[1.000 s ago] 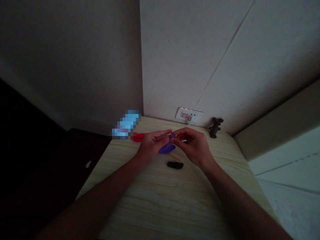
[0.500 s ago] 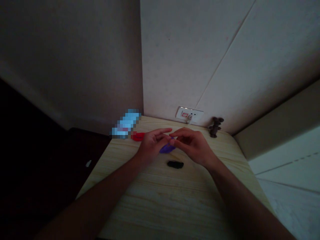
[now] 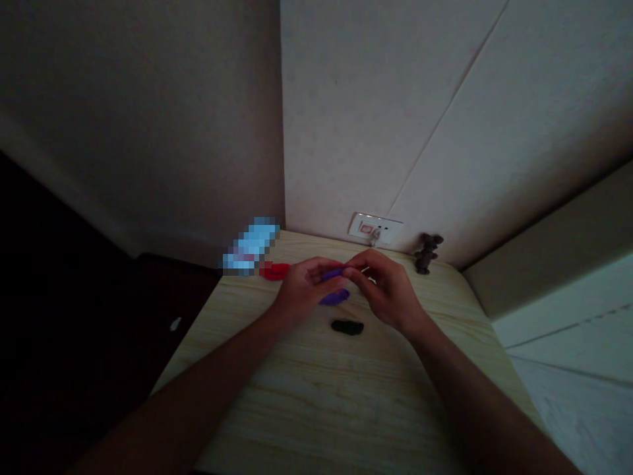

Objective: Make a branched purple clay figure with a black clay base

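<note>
Between my two hands, above the table, is a small purple piece of modelling clay (image 3: 333, 272). My left hand (image 3: 302, 285) grips its left part, thumb below and fingers behind. The thumb and forefinger of my right hand (image 3: 388, 285) pinch its right end. Under the hands a larger purple clay lump (image 3: 336, 298) lies on the table, partly covered by my left thumb. Nearer to me lies a flat black clay lump (image 3: 347, 327). A red clay piece (image 3: 275, 271) rests left of my left hand, which hides part of it.
The pale wooden table (image 3: 316, 396) stands against the walls. At its back left corner lies a blurred bright flat object (image 3: 251, 245). A small dark brown figure (image 3: 426, 254) stands at the back right, near a wall socket (image 3: 376, 226) with a plug.
The held purple piece now shows as a longer strip between my hands. My left fingers have curled in around it, and more of the purple lump below is visible.
</note>
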### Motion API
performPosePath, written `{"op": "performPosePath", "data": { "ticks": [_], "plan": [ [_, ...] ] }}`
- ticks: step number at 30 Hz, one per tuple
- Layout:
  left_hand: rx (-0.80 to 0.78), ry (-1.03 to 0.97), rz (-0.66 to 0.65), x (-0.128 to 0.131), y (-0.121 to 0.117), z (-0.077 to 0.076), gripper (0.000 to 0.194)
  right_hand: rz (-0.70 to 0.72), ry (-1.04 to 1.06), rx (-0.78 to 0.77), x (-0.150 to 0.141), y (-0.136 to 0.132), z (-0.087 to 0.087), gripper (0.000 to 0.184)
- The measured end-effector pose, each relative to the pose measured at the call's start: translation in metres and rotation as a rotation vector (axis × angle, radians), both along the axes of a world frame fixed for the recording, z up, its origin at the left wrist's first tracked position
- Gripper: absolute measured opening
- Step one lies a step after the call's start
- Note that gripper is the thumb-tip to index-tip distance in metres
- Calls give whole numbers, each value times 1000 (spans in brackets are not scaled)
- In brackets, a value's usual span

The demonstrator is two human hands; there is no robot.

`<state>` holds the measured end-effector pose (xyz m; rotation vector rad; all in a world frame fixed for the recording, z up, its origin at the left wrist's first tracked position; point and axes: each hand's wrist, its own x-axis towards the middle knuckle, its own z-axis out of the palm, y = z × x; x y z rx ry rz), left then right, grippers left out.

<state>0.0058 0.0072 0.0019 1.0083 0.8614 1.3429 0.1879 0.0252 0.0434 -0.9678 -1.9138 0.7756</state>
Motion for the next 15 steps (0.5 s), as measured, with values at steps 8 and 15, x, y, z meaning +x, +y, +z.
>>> {"op": "performPosePath", "data": {
  "ticks": [8, 15],
  "plan": [
    [92, 97, 102, -1, -2, 2, 28, 122, 274, -349, -7, -2, 1, 34],
    [191, 216, 137, -2, -4, -1, 19, 105, 253, -382, -6, -3, 5, 30]
  ]
}}
